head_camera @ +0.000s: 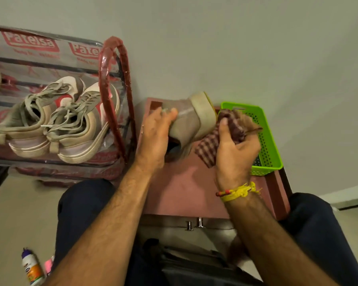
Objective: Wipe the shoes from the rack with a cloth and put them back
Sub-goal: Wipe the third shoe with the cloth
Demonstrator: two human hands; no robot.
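The person is sitting over a pink stool (180, 190), used here as the landmark. The left hand (155, 137) is holding a tan shoe (191, 118) above the stool's far edge, fingers wrapped around the shoe near its opening, thumb side up. The shoe is tipped on its side, pale sole (203, 107) turned toward the wall and the right. Its long axis is running from the left hand, near the heel opening, diagonally up-right toward the toe.

The right hand (234, 151) is gripping a bunched checked cloth (219, 139), maroon and cream, just right of the shoe over the stool's right side. The cloth is touching or nearly touching the shoe's sole edge; contact is hard to confirm because of blur. The right hand is the nearer one to the sole, so the next wipe likely needs a stroke along that diagonal while the left hand is steadying.

A green basket (265, 141) is sitting on the stool's far right corner, just behind the cloth. The shoe rack (114, 96), red-framed and plastic-wrapped, is standing left of the stool, with a pair of beige sneakers (56, 118) resting on its shelf. A bottle (32, 269) is lying on the floor, near-left of the stool.

Judgement: wiping is under way; return to the rack not yet done.
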